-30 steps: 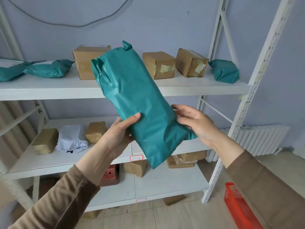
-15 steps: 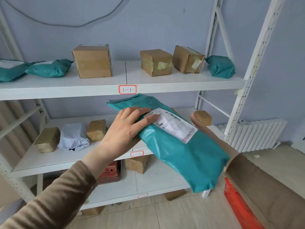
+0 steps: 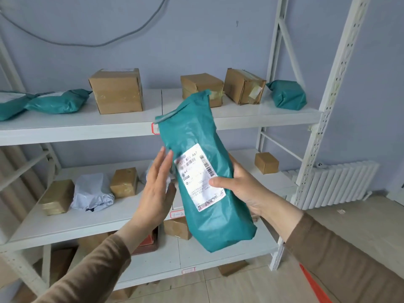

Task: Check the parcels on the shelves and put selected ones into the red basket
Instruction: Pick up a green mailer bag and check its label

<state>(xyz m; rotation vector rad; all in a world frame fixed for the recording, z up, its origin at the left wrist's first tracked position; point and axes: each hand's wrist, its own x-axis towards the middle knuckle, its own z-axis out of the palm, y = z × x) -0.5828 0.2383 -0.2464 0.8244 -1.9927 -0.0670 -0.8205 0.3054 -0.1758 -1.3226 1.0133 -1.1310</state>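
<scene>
A long teal parcel bag point(image 3: 197, 136) stands nearly upright in front of the shelves, its white shipping label point(image 3: 200, 178) facing me. My right hand point(image 3: 244, 189) grips it from the right side, thumb across the label. Just left of the bag is my left hand point(image 3: 156, 191), fingers spread and flat, holding nothing. Only a thin strip of the red basket point(image 3: 312, 285) shows at the bottom right, mostly hidden behind my right sleeve.
The white metal shelf unit point(image 3: 87, 127) holds cardboard boxes point(image 3: 117, 90) and teal bags point(image 3: 287, 95) on top. Brown boxes and a white bag point(image 3: 91, 193) lie on the middle shelf. More boxes sit lower down. A white radiator point(image 3: 341, 182) stands at the right wall.
The parcel was turned label-side up, then raised upright. My right hand now grips it from the right, and my left hand has let go and opened beside it.
</scene>
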